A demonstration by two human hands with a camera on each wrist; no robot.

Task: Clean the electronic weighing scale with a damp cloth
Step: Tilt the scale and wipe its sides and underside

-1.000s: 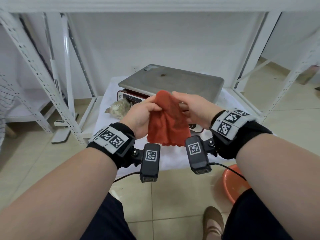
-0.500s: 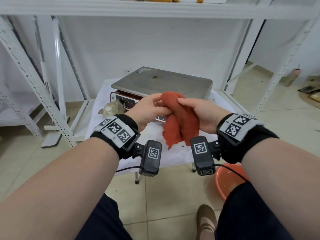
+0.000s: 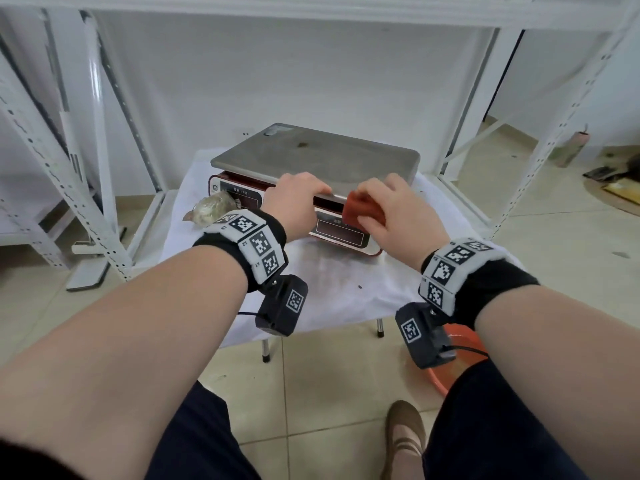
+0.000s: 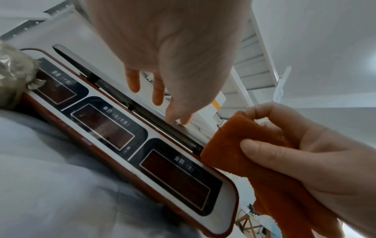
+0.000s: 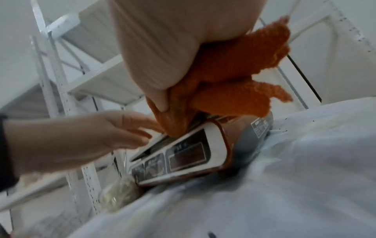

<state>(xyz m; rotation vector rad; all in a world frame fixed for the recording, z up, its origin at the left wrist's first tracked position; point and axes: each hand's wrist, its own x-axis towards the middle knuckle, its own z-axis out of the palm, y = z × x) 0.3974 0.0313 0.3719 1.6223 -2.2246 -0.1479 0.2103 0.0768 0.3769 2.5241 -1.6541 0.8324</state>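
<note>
scale, flat steel platter; bunched orange terry cloth in right hand

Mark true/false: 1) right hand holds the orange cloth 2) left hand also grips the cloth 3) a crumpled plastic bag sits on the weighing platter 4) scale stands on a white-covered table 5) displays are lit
1) True: the right hand grips the orange cloth.
2) False: the left hand rests on the platter's front edge, off the cloth.
3) False: the plastic bag lies on the table beside the scale.
4) True: white-covered table.
5) False: the displays are dark.
</note>
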